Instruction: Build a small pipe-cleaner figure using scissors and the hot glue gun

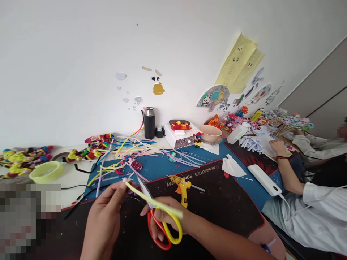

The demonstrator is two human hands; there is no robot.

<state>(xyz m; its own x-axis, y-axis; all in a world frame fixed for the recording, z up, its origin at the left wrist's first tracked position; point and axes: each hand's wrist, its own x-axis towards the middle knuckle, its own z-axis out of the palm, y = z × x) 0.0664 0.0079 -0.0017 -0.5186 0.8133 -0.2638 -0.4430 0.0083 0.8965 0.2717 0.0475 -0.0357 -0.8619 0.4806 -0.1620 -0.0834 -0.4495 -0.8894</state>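
Observation:
My left hand (110, 206) pinches one end of a pale yellow pipe cleaner (151, 199), together with a small light purple bit at the fingertips. The pipe cleaner runs to the right, across the scissors. In my right hand (173, 213) are scissors with one red and one yellow handle loop (177, 231); the blades point up and away, close to my left fingertips. Whether the blades are parted is hard to see. Just beyond my right hand, a yellow glue gun (184, 187) lies on the black mat (217, 216).
Loose pipe cleaners (121, 144) are strewn across the blue mat, near a black thermos (149, 122). A light green bowl (46, 172) and several small dolls lie left. A white box (179, 135) and pink bowl (210, 133) stand behind. At right, co-workers sit near a white power bank (264, 180).

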